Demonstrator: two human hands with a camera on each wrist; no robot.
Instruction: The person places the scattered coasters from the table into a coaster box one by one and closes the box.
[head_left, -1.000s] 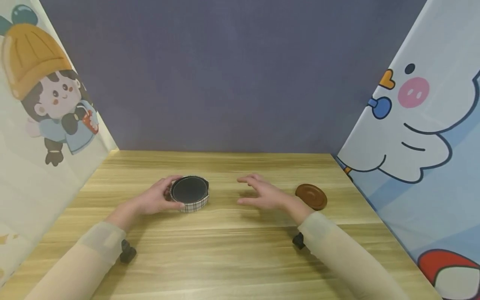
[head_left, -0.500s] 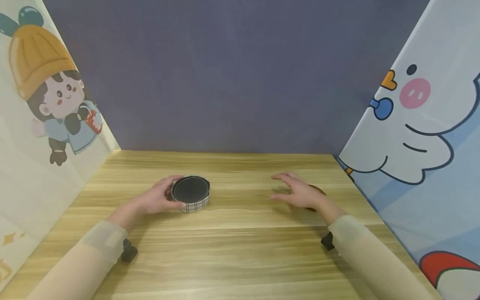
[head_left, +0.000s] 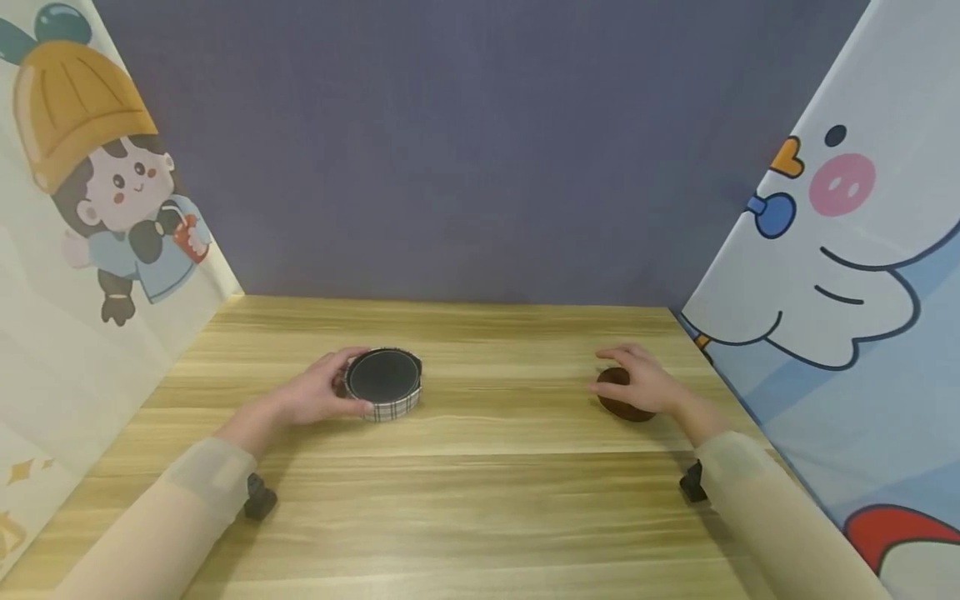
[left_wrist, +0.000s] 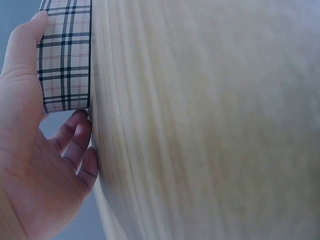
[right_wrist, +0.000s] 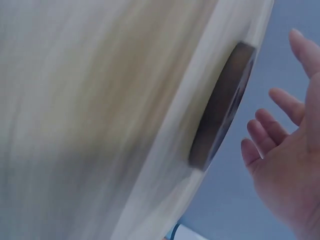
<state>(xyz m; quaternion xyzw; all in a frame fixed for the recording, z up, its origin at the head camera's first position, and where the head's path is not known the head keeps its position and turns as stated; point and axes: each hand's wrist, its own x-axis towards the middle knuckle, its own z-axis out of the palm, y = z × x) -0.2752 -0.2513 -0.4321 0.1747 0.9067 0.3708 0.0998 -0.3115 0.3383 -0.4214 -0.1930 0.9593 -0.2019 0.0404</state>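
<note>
On the wooden table [head_left: 480, 492]: two hands at two round objects.
Nearest, both sleeved forearms reach forward. Left hand [head_left: 311, 396] grips the plaid round tin [head_left: 383, 384], left of centre, thumb and curled fingers [left_wrist: 75, 145] against its checked side wall. Right hand [head_left: 643, 382] hovers just over the brown lid [head_left: 619, 398] lying flat near the right edge, fingers [right_wrist: 267, 135] spread and relaxed, apart from it in the wrist view. Beyond, a grey-blue backdrop [head_left: 465, 150] between cartoon panels.
</note>
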